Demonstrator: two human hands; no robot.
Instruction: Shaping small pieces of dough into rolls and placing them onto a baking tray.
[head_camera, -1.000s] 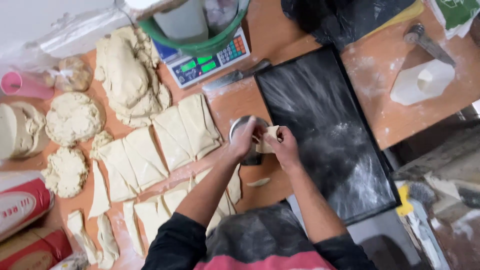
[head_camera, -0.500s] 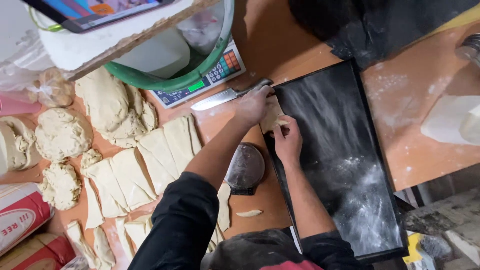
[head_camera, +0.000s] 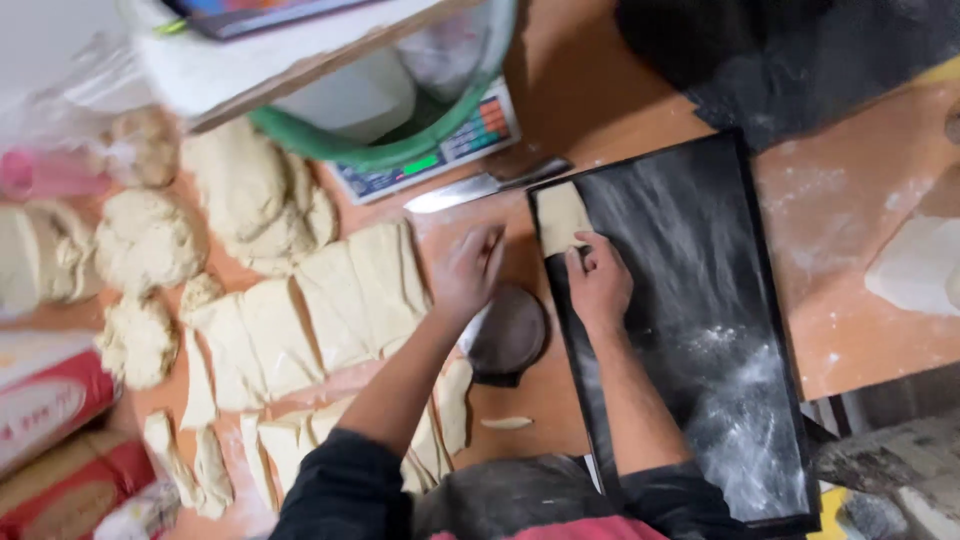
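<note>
at the far left corner of the black baking tray (head_camera: 690, 300), just ahead of the right hand (head_camera: 598, 283), lies a folded dough piece (head_camera: 560, 217). the right hand rests on the tray with its fingers curled, fingertips touching the near edge of the piece; it presses rather than grips. the left hand (head_camera: 468, 272) is over the tabletop (head_camera: 560, 90) just left of the tray, fingers loosely extended, holding nothing that can be seen.

procedure, as judged from this position: seat the piece square to the tray corner, close to the rim without riding over it. press lightly with the fingertips only, so the fold is not flattened or reopened. lift the fingers straight up to avoid dragging the soft dough across the floured surface. leave the rest of the tray free for even spacing.

appearance of the piece: pale cream, roughly rectangular, matte, with soft rounded edges; it appears pliable and lightly floured.

near the left hand's wrist sits a small dark round bowl (head_camera: 508, 335). beyond the left hand lie a knife (head_camera: 480, 188) and a digital scale (head_camera: 440, 150). left of that hand, cut dough sheets (head_camera: 320, 310) cover the tabletop.
</note>
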